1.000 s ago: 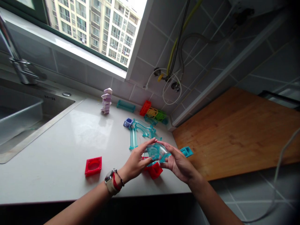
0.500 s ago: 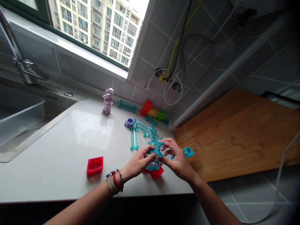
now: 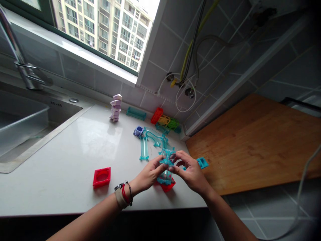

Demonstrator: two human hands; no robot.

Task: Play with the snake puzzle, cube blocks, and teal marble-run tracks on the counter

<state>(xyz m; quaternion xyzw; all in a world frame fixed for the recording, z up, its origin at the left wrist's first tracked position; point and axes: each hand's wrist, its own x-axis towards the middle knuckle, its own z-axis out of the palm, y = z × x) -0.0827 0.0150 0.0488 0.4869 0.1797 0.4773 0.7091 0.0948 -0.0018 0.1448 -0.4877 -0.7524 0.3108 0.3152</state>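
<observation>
My left hand [image 3: 149,174] and my right hand [image 3: 190,172] both pinch a clear teal plastic track piece [image 3: 166,161] above the white counter [image 3: 75,150]. The piece stands upright on a red square base block [image 3: 168,185] near the counter's front edge. Behind my hands lie teal curved track pieces [image 3: 151,139] flat on the counter. A second red square block [image 3: 101,176] sits to the left of my left wrist. A small teal block [image 3: 202,162] rests just right of my right hand.
A lilac block tower [image 3: 115,107] stands near the back wall. A teal tray [image 3: 135,113] and red, yellow and green blocks [image 3: 164,120] line the wall. A sink [image 3: 22,124] with a tap [image 3: 17,57] is at left. A wooden board [image 3: 250,140] lies at right.
The teal piece has been turned from lying tilted in my hands to standing upright, and lowered onto the red base block. Both hands moved slightly away from me with it.
</observation>
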